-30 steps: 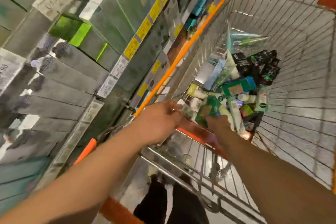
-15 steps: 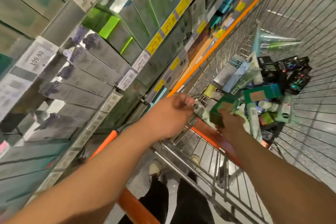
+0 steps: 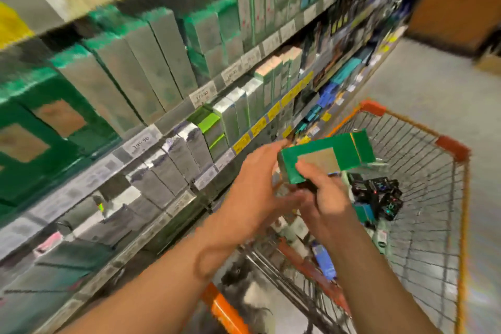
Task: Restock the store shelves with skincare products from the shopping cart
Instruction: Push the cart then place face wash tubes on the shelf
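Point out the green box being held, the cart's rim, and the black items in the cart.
green box [image 3: 339, 148]: head view, top green face.
cart's rim [image 3: 452, 147]: head view, red corner piece.
black items [image 3: 379, 195]: head view, middle of pile.

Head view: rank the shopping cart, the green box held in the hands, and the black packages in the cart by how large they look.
1. Shopping cart, by far the largest.
2. Green box, held above the cart and nearer the camera, so its lead is unsure.
3. Black packages, a blurred cluster.

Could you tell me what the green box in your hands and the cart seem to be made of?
Green box: probably printed cardboard, with sharp folded edges and a flap; finish blurred. Cart: thin metal wire mesh, with orange corner pieces that look like plastic.
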{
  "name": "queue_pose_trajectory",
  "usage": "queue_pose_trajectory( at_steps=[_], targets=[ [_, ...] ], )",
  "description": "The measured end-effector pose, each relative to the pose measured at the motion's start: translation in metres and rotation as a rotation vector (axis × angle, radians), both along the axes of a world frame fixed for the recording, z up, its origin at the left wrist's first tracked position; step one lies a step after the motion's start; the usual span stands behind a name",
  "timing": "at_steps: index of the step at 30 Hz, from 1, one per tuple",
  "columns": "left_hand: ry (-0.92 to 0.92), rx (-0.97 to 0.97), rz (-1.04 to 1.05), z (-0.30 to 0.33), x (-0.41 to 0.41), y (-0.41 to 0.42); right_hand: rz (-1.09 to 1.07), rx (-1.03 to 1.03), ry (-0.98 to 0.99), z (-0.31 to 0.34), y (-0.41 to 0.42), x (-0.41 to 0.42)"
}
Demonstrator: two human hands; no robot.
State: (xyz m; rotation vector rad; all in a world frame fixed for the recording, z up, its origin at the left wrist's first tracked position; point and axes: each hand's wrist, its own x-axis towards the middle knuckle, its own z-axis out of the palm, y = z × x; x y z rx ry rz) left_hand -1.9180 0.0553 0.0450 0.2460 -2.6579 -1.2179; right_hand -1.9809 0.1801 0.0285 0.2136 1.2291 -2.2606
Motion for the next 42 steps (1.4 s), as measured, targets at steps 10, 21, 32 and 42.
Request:
queue_pose_trajectory(
  at_steps=[10,21,32,42],
  targets=[
    [0.462,0.087,0.228,0.107,0.083,-0.091,0.173,-0.268,0.226,0.12,-0.098,0.048],
    [0.562,0.022,0.527,0.168,0.235,-0.191,0.61,-0.222,0.531,0.188,-0.221,0.109],
    [0.761,0.204,0.688,0.199,0.323,-0.227,0.875,-0.306,0.679,0.223,-0.297,0.18],
    [0.515,0.155,0.705,0.28,0.366,-0.266,0.858,-0.587,0.415,0.226,-0.33,0.247]
  ],
)
